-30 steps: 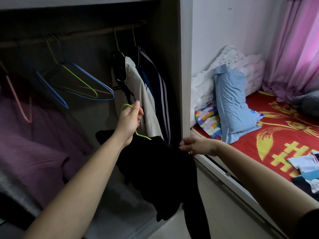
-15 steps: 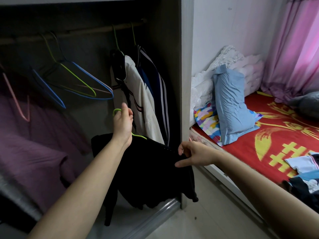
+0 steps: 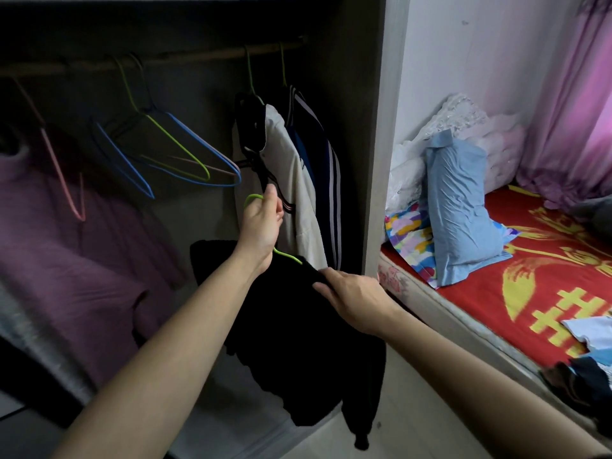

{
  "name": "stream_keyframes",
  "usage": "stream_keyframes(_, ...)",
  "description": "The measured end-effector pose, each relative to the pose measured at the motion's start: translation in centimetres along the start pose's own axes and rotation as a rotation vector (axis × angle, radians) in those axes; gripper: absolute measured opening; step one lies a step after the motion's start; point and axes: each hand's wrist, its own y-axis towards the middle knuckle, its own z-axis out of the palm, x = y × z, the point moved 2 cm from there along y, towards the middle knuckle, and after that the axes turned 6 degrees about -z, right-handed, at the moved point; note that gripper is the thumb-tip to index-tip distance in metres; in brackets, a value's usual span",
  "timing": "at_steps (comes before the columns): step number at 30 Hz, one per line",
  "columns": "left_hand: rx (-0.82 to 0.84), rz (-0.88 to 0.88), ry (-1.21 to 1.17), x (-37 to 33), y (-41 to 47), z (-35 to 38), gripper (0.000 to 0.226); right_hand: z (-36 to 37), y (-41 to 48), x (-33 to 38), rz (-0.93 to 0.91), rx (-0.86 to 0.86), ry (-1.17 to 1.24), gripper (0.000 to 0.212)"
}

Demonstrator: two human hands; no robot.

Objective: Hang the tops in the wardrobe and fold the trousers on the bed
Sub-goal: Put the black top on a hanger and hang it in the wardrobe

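Fingers of the left grip [image 3: 261, 220] are curled tight round the neck of a green hanger [image 3: 287, 256], whose hook pokes out above the knuckles. Below that grip hangs the black top [image 3: 298, 332], draped on the hanger. Its long axis runs down toward the floor and one sleeve trails lowest. Just below and to the right, the right grip [image 3: 354, 296] lies on the top's shoulder; whether it pinches the fabric I cannot tell. Above the left grip runs the rail [image 3: 198, 58], with a white top [image 3: 288, 180] and a striped navy top [image 3: 318, 154] hung to the right and spare hangers [image 3: 172, 150] to the left. By my reading, two tops are done, and this one is on its hanger but not yet hooked. Far right of both grips, loose clothes [image 3: 589, 336] lie unfolded on the bed [image 3: 480, 293].
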Motion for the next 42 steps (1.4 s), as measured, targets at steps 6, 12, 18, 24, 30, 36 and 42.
stream_keyframes(6,0.118,0.052,0.213,0.0,1.2,-3.6,0.034,-0.8,1.7,1.6,0.103,-0.102,0.116,0.039)
stream_keyframes(12,0.367,0.095,0.776,3.6,4.0,-8.4,0.023,-2.6,4.0,2.0,0.192,-0.114,0.233,0.034)
stream_keyframes(18,0.175,0.397,1.040,0.6,7.2,-10.0,0.020,-4.1,6.4,1.2,0.278,-0.203,0.120,0.030)
stream_keyframes(24,-0.026,0.661,1.391,-5.4,13.2,-12.2,0.043,-7.8,11.8,0.8,0.300,-0.265,0.238,0.038)
stream_keyframes(30,-0.129,0.510,1.634,-8.3,19.9,-13.8,0.059,-11.0,20.4,0.8,0.247,-0.351,0.338,0.042)
stream_keyframes(36,-0.295,0.468,1.741,-14.5,25.8,-13.2,0.069,-14.0,30.2,0.6,0.151,-0.403,0.404,0.043)
stream_keyframes(42,-0.373,0.416,1.736,-16.6,31.3,-13.6,0.087,-15.6,38.3,-0.5,0.084,-0.380,0.546,0.039)
